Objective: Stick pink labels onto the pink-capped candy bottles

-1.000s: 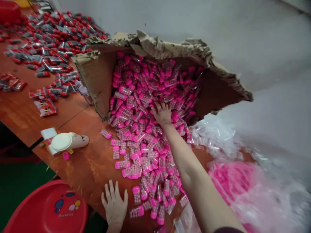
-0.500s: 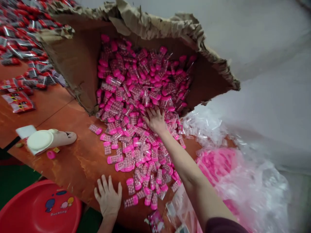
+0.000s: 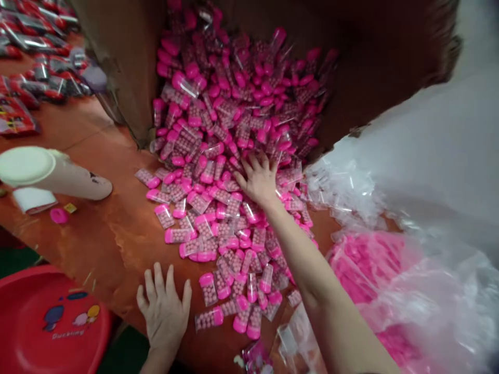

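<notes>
A large heap of small clear candy bottles (image 3: pixel 202 228) with bright pink caps and pale pink balls inside spills from a tipped cardboard box (image 3: pixel 128 78) onto the orange-brown tabletop (image 3: pixel 117 234). My right hand (image 3: pixel 260 182) reaches into the heap near the box mouth. Its fingers are spread and rest on the bottles, and none is visibly gripped. Closer to me, my left hand (image 3: pixel 164 306) lies by the table edge, left of the nearest bottles, its fingers apart and holding nothing.
Red-and-black packaged items (image 3: pixel 35 41) pile up at the far left. A cream-lidded cylinder (image 3: pixel 58 171) lies on the table. Below it is a red basin (image 3: pixel 50 332) marked "Duckling". Clear plastic bags (image 3: pixel 448 301), some over pink pieces (image 3: pixel 370 265), fill the right side.
The view has moved closer to the box, so the heap looks larger. My right hand stays among the bottles, and a few bottles around it have shifted. My left hand remains by the table edge.
</notes>
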